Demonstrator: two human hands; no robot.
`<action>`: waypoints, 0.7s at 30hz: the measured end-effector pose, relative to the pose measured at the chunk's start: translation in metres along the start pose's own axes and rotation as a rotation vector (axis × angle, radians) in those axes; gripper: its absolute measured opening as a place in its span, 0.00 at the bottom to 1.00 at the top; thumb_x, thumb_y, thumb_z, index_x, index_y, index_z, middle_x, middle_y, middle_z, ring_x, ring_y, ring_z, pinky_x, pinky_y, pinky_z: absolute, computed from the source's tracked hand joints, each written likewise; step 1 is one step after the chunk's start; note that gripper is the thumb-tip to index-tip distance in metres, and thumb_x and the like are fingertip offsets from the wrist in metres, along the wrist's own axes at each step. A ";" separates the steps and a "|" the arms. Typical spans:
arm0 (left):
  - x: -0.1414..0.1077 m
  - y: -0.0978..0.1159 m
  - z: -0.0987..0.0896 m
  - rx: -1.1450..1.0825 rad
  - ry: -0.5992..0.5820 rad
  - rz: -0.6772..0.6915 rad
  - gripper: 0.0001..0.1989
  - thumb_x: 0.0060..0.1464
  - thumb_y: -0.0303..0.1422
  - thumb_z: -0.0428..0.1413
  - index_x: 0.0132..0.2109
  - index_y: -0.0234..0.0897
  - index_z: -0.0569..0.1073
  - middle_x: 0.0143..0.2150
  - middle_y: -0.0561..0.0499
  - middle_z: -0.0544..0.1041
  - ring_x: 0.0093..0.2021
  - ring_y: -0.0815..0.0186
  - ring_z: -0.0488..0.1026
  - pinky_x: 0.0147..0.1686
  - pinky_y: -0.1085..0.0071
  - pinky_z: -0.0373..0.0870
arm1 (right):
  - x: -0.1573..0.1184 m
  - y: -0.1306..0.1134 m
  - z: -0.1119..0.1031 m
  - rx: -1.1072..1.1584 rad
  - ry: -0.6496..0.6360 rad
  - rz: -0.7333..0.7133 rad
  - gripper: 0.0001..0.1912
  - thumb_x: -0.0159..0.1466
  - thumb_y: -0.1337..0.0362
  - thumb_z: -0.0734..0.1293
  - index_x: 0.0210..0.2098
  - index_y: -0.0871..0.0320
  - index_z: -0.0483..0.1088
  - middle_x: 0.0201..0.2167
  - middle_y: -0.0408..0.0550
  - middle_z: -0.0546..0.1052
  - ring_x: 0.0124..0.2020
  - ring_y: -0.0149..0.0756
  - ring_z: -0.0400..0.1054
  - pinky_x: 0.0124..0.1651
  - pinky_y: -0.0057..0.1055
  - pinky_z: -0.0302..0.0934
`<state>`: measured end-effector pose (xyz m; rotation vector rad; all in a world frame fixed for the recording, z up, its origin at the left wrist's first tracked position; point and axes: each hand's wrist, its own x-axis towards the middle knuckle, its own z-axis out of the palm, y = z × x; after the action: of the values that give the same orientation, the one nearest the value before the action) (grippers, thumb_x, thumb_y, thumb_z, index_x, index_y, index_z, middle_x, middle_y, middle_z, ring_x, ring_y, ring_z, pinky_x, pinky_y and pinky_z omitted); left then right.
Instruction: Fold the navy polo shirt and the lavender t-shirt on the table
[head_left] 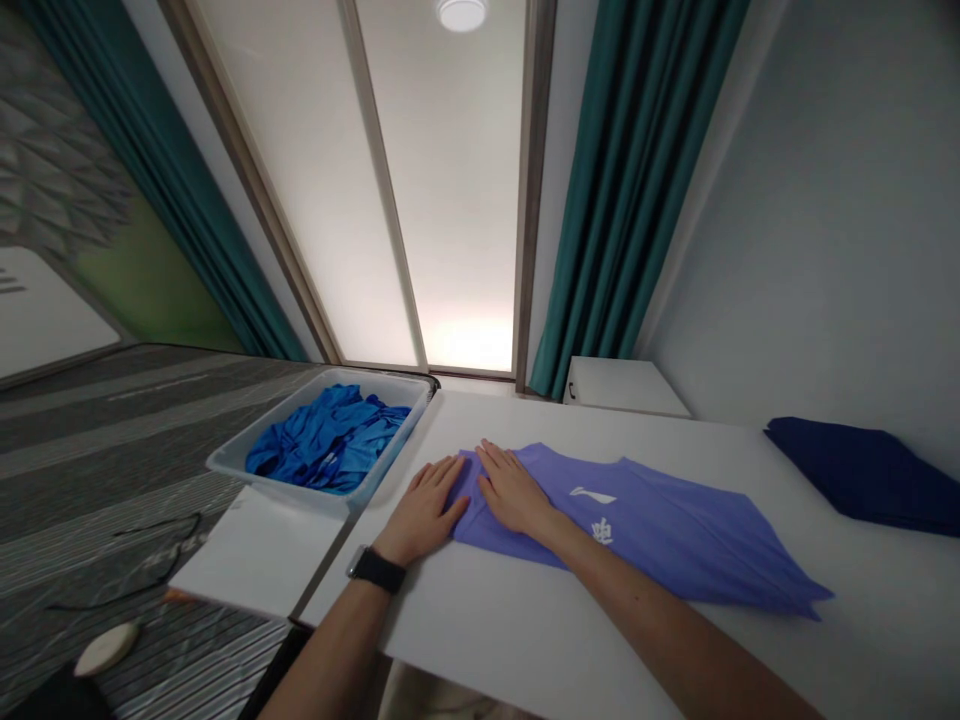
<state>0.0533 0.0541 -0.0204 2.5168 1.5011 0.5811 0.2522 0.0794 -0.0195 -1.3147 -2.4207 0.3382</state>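
A purple shirt (660, 520) with white print lies partly folded lengthwise across the white table (480, 630). My left hand (424, 508), fingers stretched out, rests at the shirt's left end, partly on the table and partly on the cloth. Close beside it, my right hand (511, 488) lies flat on the shirt with its fingers extended. A dark watch (377, 570) is on my left wrist. Part of the shirt is hidden beneath my right hand and forearm.
A translucent bin (281, 418) of crumpled blue clothes (330, 440) stands left of the table. Dark navy folded cloth (862, 475) lies at the table's right. Behind the table are a white cabinet (626, 385) and green curtains (615, 200). A cable (176, 570) runs along the floor.
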 end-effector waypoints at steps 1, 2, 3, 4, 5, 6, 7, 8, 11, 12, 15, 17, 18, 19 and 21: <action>-0.001 0.001 0.000 0.015 0.004 0.013 0.27 0.65 0.39 0.48 0.68 0.39 0.58 0.68 0.42 0.62 0.68 0.57 0.58 0.67 0.52 0.51 | 0.001 0.002 0.000 0.026 0.005 0.013 0.28 0.70 0.62 0.50 0.68 0.64 0.53 0.69 0.57 0.54 0.70 0.39 0.46 0.69 0.43 0.43; -0.002 0.001 0.000 0.027 0.013 0.020 0.25 0.66 0.37 0.46 0.67 0.39 0.59 0.67 0.42 0.63 0.67 0.57 0.59 0.66 0.52 0.53 | 0.002 0.003 0.001 0.043 0.005 0.022 0.28 0.70 0.63 0.50 0.67 0.65 0.54 0.69 0.58 0.55 0.69 0.39 0.47 0.69 0.42 0.44; -0.002 0.000 0.001 0.035 0.023 0.024 0.24 0.66 0.36 0.45 0.66 0.38 0.61 0.66 0.42 0.64 0.66 0.58 0.60 0.66 0.52 0.54 | 0.001 0.004 0.001 0.045 0.001 0.022 0.28 0.70 0.63 0.51 0.67 0.66 0.55 0.68 0.58 0.56 0.69 0.39 0.48 0.69 0.41 0.44; -0.002 -0.001 0.001 0.041 0.031 0.025 0.22 0.67 0.35 0.44 0.65 0.38 0.63 0.65 0.42 0.65 0.66 0.58 0.61 0.65 0.53 0.55 | 0.001 0.004 0.000 0.032 -0.005 0.014 0.28 0.70 0.63 0.51 0.67 0.66 0.55 0.68 0.59 0.56 0.69 0.39 0.48 0.69 0.41 0.43; -0.002 -0.002 0.002 0.044 0.036 0.026 0.22 0.67 0.35 0.44 0.64 0.38 0.65 0.65 0.42 0.66 0.65 0.57 0.61 0.65 0.53 0.56 | 0.000 0.003 0.000 0.006 -0.008 0.003 0.27 0.70 0.62 0.52 0.66 0.66 0.56 0.68 0.59 0.57 0.69 0.40 0.48 0.70 0.42 0.42; -0.002 -0.003 0.002 0.044 0.041 0.024 0.21 0.67 0.35 0.44 0.63 0.38 0.66 0.64 0.42 0.67 0.65 0.57 0.62 0.65 0.52 0.57 | -0.001 0.002 0.000 -0.026 -0.010 -0.009 0.27 0.70 0.61 0.52 0.66 0.65 0.56 0.68 0.58 0.57 0.69 0.41 0.48 0.70 0.44 0.40; -0.001 -0.003 0.001 0.037 0.045 0.023 0.21 0.67 0.35 0.44 0.63 0.38 0.67 0.64 0.42 0.67 0.64 0.57 0.62 0.64 0.52 0.58 | -0.003 0.001 -0.001 -0.059 -0.011 -0.019 0.27 0.70 0.61 0.53 0.66 0.64 0.56 0.68 0.58 0.57 0.69 0.42 0.48 0.70 0.46 0.38; -0.001 -0.003 0.000 0.022 0.051 0.024 0.21 0.67 0.34 0.44 0.63 0.38 0.67 0.65 0.42 0.66 0.64 0.57 0.62 0.64 0.52 0.58 | -0.003 0.001 -0.002 -0.087 -0.013 -0.022 0.27 0.71 0.60 0.53 0.66 0.63 0.56 0.68 0.58 0.57 0.69 0.43 0.47 0.70 0.47 0.37; -0.001 0.005 -0.008 -0.057 0.082 0.043 0.22 0.67 0.34 0.43 0.65 0.40 0.64 0.67 0.43 0.63 0.66 0.57 0.60 0.65 0.52 0.58 | -0.003 0.006 -0.009 -0.139 -0.032 0.003 0.27 0.71 0.59 0.52 0.67 0.62 0.55 0.68 0.57 0.57 0.69 0.44 0.47 0.69 0.49 0.37; -0.002 0.009 -0.012 -0.086 0.089 0.060 0.22 0.67 0.35 0.42 0.66 0.41 0.62 0.68 0.43 0.61 0.67 0.58 0.58 0.65 0.53 0.57 | -0.001 0.010 -0.012 -0.156 -0.035 0.021 0.27 0.71 0.59 0.52 0.67 0.62 0.55 0.68 0.58 0.57 0.69 0.45 0.47 0.69 0.49 0.37; -0.003 0.023 -0.019 -0.111 0.043 0.138 0.25 0.68 0.38 0.42 0.69 0.40 0.57 0.70 0.44 0.57 0.69 0.59 0.54 0.67 0.54 0.53 | 0.004 0.027 -0.026 -0.199 -0.039 0.084 0.25 0.71 0.62 0.53 0.65 0.63 0.58 0.64 0.60 0.63 0.66 0.46 0.53 0.68 0.49 0.39; -0.003 0.029 -0.020 -0.068 -0.041 0.177 0.26 0.67 0.40 0.45 0.69 0.43 0.56 0.71 0.45 0.55 0.70 0.57 0.52 0.68 0.52 0.51 | 0.007 0.041 -0.035 -0.204 -0.046 0.127 0.23 0.70 0.63 0.54 0.62 0.62 0.62 0.59 0.60 0.69 0.61 0.46 0.59 0.66 0.46 0.45; -0.003 0.031 -0.019 -0.039 -0.082 0.182 0.26 0.67 0.41 0.45 0.69 0.44 0.56 0.71 0.46 0.54 0.70 0.57 0.52 0.68 0.51 0.50 | 0.007 0.047 -0.039 -0.199 -0.050 0.148 0.22 0.70 0.64 0.55 0.61 0.62 0.63 0.56 0.59 0.70 0.59 0.45 0.61 0.64 0.43 0.49; -0.002 0.032 -0.018 -0.012 -0.112 0.177 0.26 0.67 0.41 0.46 0.69 0.45 0.57 0.71 0.46 0.54 0.70 0.57 0.52 0.67 0.50 0.50 | 0.008 0.052 -0.042 -0.192 -0.054 0.168 0.21 0.70 0.64 0.56 0.59 0.61 0.65 0.54 0.58 0.71 0.57 0.44 0.62 0.61 0.41 0.52; -0.001 0.031 -0.013 0.029 -0.133 0.159 0.24 0.67 0.41 0.45 0.68 0.44 0.59 0.71 0.46 0.55 0.69 0.58 0.54 0.67 0.51 0.51 | 0.008 0.061 -0.045 -0.179 -0.062 0.191 0.18 0.69 0.64 0.58 0.56 0.60 0.68 0.52 0.57 0.71 0.54 0.43 0.64 0.57 0.37 0.55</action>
<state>0.0725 0.0371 0.0016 2.6551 1.2826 0.4058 0.3134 0.1203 -0.0004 -1.6424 -2.4278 0.2177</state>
